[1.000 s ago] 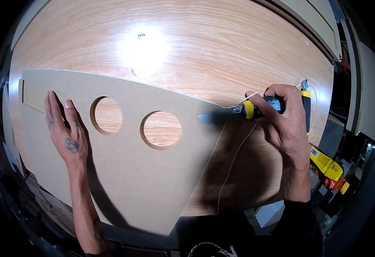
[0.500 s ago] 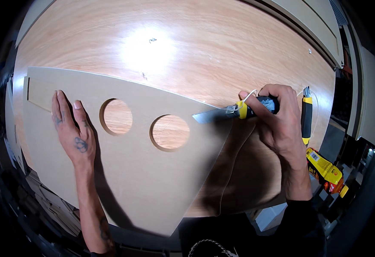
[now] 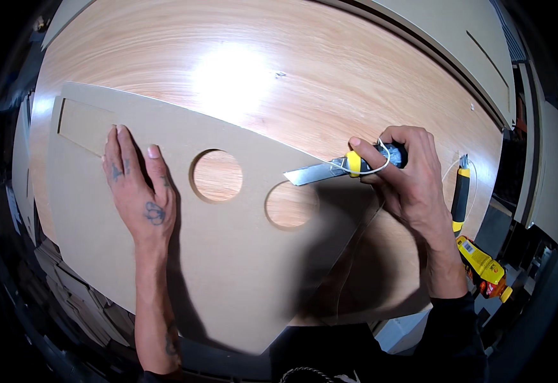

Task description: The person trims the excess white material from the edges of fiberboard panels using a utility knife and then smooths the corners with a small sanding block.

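A large flat fibreboard panel (image 3: 228, 255) lies on a glossy wood-grain tabletop (image 3: 330, 70). The panel is pale tan and matt, with a long slanted upper edge, a point toward the person at the bottom, and two round holes cut through it: one near the middle (image 3: 217, 175) and one lower and to the right (image 3: 291, 204), the tabletop showing through both. A shallow rectangular strip (image 3: 84, 126) is outlined near its upper left corner.

The left hand (image 3: 138, 185) rests flat on the panel, palm down, fingers stretched out together toward the strip, just left of the first hole. The right hand (image 3: 406, 175) is closed around the black and yellow handle of a utility knife (image 3: 339, 167), with the index finger laid along the top. The grey blade points left and sits at the panel's slanted edge, just above the second hole. A second yellow and black tool (image 3: 461, 198) lies on the tabletop to the right of that hand.
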A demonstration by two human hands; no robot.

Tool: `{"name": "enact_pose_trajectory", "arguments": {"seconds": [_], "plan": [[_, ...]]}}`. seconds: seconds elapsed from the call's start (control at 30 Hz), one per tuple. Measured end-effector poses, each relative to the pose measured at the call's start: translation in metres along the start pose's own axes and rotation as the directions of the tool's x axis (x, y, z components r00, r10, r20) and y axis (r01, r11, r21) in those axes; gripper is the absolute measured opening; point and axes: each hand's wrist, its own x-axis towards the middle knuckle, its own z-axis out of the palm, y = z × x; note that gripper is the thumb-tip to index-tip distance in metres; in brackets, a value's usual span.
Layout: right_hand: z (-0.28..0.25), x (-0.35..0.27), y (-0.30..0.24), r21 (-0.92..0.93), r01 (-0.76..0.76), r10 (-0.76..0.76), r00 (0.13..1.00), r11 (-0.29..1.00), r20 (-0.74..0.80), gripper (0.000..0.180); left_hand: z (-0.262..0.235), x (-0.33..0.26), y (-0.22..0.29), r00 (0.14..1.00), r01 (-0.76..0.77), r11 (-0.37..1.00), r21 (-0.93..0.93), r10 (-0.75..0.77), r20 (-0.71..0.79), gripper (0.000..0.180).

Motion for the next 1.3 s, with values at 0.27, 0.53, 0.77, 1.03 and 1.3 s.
{"name": "enact_pose_trajectory", "arguments": {"seconds": [0.27,0.53,0.77,1.03,1.3], "plan": [[0.016,0.049,-0.018,-0.021,0.088,-0.089,0.996,0.996,-0.029,0.043,-0.003,0.001,0.005,0.999,0.037,0.999,-0.015,-0.037,0.009,0.047],[0.03,0.096,-0.036,-0.015,0.161,-0.161,0.986,0.987,-0.036,0.043,-0.006,-0.001,0.004,0.995,0.101,0.98,-0.17,-0.103,-0.001,0.044],[0.039,0.132,-0.046,-0.012,0.215,-0.215,0.975,0.977,-0.057,0.043,-0.007,-0.003,0.005,0.986,0.146,0.915,-0.376,-0.163,-0.015,0.036],[0.05,0.175,-0.071,0.011,0.246,-0.244,0.966,0.969,-0.08,0.044,-0.01,-0.002,-0.003,0.988,0.145,0.918,-0.37,-0.153,0.007,0.025],[0.068,0.223,-0.1,0.059,0.298,-0.291,0.951,0.953,-0.1,0.041,-0.001,-0.009,-0.011,0.991,0.095,0.9,-0.426,-0.124,-0.04,0.031]]}}
